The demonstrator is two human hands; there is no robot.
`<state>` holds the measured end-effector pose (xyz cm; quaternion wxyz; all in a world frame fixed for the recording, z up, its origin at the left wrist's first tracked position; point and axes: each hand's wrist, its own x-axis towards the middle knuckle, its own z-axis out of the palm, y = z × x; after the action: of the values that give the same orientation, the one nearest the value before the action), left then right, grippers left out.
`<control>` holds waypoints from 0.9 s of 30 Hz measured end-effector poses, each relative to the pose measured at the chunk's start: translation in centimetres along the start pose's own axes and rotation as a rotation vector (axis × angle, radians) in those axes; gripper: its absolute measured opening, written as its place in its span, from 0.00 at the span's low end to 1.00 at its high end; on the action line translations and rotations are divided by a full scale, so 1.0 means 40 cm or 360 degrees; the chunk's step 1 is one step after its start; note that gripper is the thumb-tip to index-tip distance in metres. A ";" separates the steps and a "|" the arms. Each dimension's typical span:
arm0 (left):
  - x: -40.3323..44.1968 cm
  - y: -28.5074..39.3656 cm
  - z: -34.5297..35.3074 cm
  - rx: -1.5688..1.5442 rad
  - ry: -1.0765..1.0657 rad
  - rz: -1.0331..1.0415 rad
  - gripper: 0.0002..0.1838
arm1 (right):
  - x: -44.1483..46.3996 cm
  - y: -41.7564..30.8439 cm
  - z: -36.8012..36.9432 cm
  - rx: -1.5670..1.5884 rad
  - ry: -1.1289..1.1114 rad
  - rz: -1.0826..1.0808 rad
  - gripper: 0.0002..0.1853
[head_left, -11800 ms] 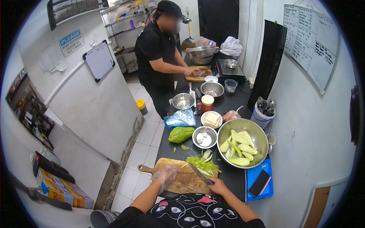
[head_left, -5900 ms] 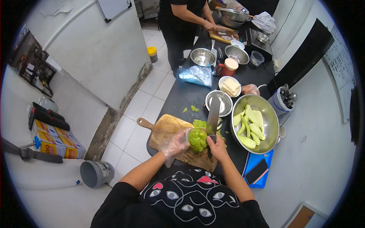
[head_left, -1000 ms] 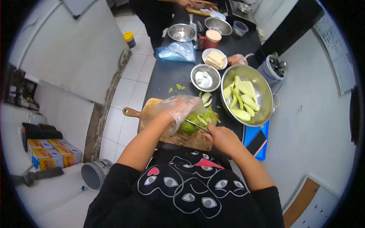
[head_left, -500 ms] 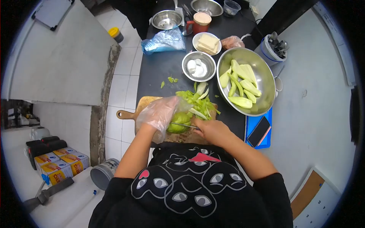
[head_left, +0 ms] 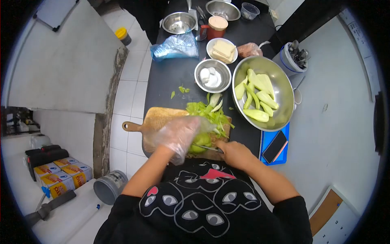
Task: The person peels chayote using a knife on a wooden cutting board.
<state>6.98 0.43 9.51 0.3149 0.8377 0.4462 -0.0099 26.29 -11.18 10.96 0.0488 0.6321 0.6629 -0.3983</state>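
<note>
My left hand [head_left: 180, 132], in a loose clear plastic glove, is closed over a green chayote [head_left: 200, 145] near the front of the wooden cutting board [head_left: 160, 116]. The glove hides part of the chayote and most of the fingers. My right hand [head_left: 235, 154] grips a knife [head_left: 208, 147], its blade pointing left against the chayote's side. Green peelings [head_left: 217, 118] are heaped on the board's far right, beyond both hands. To the right, a large steel bowl [head_left: 287, 95] holds several peeled, pale green pieces [head_left: 256, 115].
Behind the board stand a small steel bowl [head_left: 197, 79] with white contents, a plate of pale blocks [head_left: 223, 49], a blue plastic bag [head_left: 176, 46] and a red mug [head_left: 215, 29]. A phone [head_left: 275, 147] lies on something blue at the right. Another person's dark clothing [head_left: 144, 16] shows at the back.
Both hands, the knife and the chayote sit slightly lower and further right in view. My left hand now covers more of the chayote. The camera view has shifted a little.
</note>
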 end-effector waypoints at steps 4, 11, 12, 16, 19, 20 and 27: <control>-0.009 0.129 -0.074 -0.0140 -0.0274 0.0066 0.24 | -0.033 0.047 0.053 0.0099 0.0049 0.0042 0.13; 0.015 0.121 -0.045 -0.0182 -0.0219 0.0022 0.24 | -0.066 0.027 0.063 0.0181 0.0135 0.0138 0.14; 0.022 0.124 -0.048 -0.0117 -0.0254 0.0084 0.22 | -0.070 0.034 0.065 0.0189 0.0175 0.0101 0.15; 0.026 0.128 -0.007 0.0064 -0.0213 0.0367 0.15 | -0.102 0.038 0.048 0.0140 0.0105 0.0196 0.12; 0.052 0.100 0.051 0.0019 -0.0109 0.0410 0.11 | -0.118 0.040 0.040 0.0165 0.0145 0.0226 0.09; 0.056 0.088 0.064 -0.0020 -0.0089 0.0374 0.10 | -0.115 0.027 0.029 0.0168 0.0123 0.0265 0.09; 0.068 0.055 0.038 0.0197 -0.0013 0.0376 0.09 | -0.061 0.013 0.029 0.0189 0.0062 0.0295 0.11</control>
<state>10.67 0.73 8.61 0.2634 0.9021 0.3418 -0.0035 26.69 -13.88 11.32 0.0351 0.7001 0.5776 -0.4184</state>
